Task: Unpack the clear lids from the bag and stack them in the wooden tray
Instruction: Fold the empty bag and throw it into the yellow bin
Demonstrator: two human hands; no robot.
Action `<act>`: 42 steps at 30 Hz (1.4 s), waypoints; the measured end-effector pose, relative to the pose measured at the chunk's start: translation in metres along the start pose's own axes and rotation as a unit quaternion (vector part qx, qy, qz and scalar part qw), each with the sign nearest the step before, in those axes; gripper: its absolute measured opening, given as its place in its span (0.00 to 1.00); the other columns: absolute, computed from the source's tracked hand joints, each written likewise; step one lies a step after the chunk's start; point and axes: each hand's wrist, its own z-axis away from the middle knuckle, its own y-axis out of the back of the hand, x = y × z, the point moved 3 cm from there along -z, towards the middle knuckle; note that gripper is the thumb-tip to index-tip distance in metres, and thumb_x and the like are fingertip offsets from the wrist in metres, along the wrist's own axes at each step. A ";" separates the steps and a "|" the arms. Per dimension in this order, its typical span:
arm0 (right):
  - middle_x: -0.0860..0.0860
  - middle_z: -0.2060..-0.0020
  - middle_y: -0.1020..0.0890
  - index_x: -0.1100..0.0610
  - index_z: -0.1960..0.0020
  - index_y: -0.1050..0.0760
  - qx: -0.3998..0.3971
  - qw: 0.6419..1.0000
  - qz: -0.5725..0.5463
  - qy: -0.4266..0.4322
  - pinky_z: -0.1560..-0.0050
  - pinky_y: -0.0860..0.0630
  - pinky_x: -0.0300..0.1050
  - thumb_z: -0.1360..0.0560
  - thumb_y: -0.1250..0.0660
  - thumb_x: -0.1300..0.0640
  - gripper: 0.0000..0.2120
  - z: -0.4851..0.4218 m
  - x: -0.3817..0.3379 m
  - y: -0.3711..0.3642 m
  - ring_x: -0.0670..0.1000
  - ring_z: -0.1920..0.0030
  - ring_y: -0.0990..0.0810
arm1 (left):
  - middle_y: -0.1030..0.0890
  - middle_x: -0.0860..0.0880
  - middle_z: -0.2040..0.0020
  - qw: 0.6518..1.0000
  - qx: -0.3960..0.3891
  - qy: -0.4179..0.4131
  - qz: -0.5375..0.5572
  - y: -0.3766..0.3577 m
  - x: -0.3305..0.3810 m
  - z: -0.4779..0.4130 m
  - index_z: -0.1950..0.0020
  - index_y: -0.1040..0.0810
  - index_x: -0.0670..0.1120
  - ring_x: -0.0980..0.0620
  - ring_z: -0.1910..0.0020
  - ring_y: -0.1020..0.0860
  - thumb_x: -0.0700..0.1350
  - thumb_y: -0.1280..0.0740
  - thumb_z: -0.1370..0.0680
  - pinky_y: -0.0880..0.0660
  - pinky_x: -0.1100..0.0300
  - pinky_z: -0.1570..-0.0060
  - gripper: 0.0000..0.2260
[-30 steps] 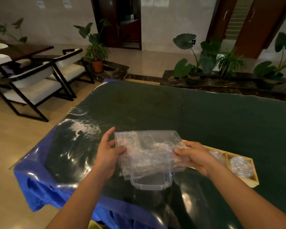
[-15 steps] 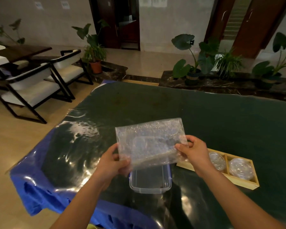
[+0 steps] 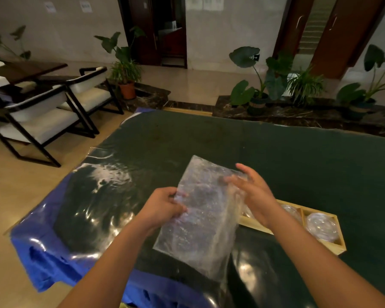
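Pinching the bag (image 3: 203,215) at its left edge, the left hand (image 3: 162,207) has its fingers curled tight on the plastic. At about 2 o'clock from it, the right hand (image 3: 253,192) has its fingers spread, some of them seen through the clear plastic at the bag's top right part. Held up over the dark green table (image 3: 298,156), the bag is long, tilted and crinkly. At 3 o'clock from the bag, the wooden tray (image 3: 340,243) lies on the table with clear lids (image 3: 322,226) in its compartments. I cannot tell what is inside the bag.
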 end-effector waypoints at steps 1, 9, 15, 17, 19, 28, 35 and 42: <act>0.56 0.38 0.18 0.54 0.28 0.30 -0.010 0.997 -0.069 -0.035 0.43 0.19 0.53 0.28 0.26 0.54 0.30 0.001 0.012 0.000 0.55 0.41 0.17 | 0.16 0.49 0.71 1.000 0.021 -0.004 0.021 -0.002 -0.002 0.001 0.44 0.18 0.44 0.55 0.73 0.21 0.30 0.27 0.26 0.23 0.61 0.72 0.14; 0.59 0.56 0.14 0.62 0.49 0.17 0.003 0.992 -0.083 -0.097 0.60 0.17 0.43 0.28 0.27 0.69 0.08 0.008 0.060 0.004 0.53 0.59 0.14 | 0.13 0.41 0.59 0.984 0.035 0.012 0.174 -0.004 -0.021 0.003 0.44 0.17 0.43 0.48 0.65 0.16 0.31 0.26 0.28 0.19 0.57 0.65 0.14; 0.57 0.57 0.13 0.60 0.51 0.16 0.010 0.995 -0.069 -0.070 0.58 0.17 0.44 0.30 0.25 0.66 0.08 0.007 0.055 0.016 0.52 0.58 0.14 | 0.12 0.42 0.52 0.971 -0.047 0.042 0.229 -0.001 -0.027 0.010 0.46 0.14 0.48 0.45 0.58 0.14 0.35 0.30 0.24 0.18 0.53 0.62 0.11; 0.57 0.53 0.13 0.58 0.47 0.17 -0.028 0.995 -0.052 -0.079 0.53 0.16 0.50 0.35 0.21 0.61 0.17 0.010 0.054 0.015 0.55 0.54 0.13 | 0.13 0.44 0.58 0.978 -0.017 0.038 0.205 0.000 -0.028 0.011 0.44 0.16 0.45 0.49 0.64 0.17 0.33 0.32 0.23 0.20 0.55 0.65 0.11; 0.56 0.53 0.13 0.56 0.47 0.17 -0.037 0.997 -0.015 -0.071 0.51 0.16 0.53 0.37 0.20 0.61 0.19 0.013 0.055 0.013 0.56 0.54 0.13 | 0.14 0.45 0.62 0.980 0.001 0.033 0.195 -0.001 -0.029 0.011 0.44 0.17 0.43 0.51 0.68 0.19 0.32 0.32 0.22 0.22 0.58 0.69 0.11; 0.52 0.57 0.12 0.52 0.57 0.13 -0.023 0.999 0.036 -0.021 0.62 0.17 0.43 0.28 0.35 0.76 0.22 0.013 0.051 0.012 0.51 0.59 0.13 | 0.12 0.43 0.56 0.978 -0.038 0.078 0.192 -0.004 -0.044 0.006 0.42 0.16 0.52 0.47 0.64 0.16 0.34 0.38 0.20 0.20 0.54 0.71 0.17; 0.51 0.49 0.13 0.58 0.59 0.13 -0.020 0.997 0.075 0.016 0.48 0.18 0.54 0.24 0.37 0.73 0.17 0.015 0.058 0.011 0.55 0.45 0.15 | 0.17 0.31 0.47 0.923 -0.038 0.117 0.365 -0.010 -0.054 0.003 0.40 0.19 0.35 0.37 0.53 0.18 0.46 0.39 0.26 0.18 0.41 0.51 0.21; 0.46 0.52 0.13 0.53 0.58 0.12 0.028 0.994 0.101 0.018 0.56 0.18 0.44 0.26 0.34 0.71 0.17 0.020 0.060 0.013 0.55 0.47 0.16 | 0.15 0.38 0.45 0.962 -0.077 0.087 0.247 -0.016 -0.042 0.008 0.36 0.21 0.46 0.43 0.54 0.14 0.32 0.27 0.29 0.18 0.50 0.62 0.22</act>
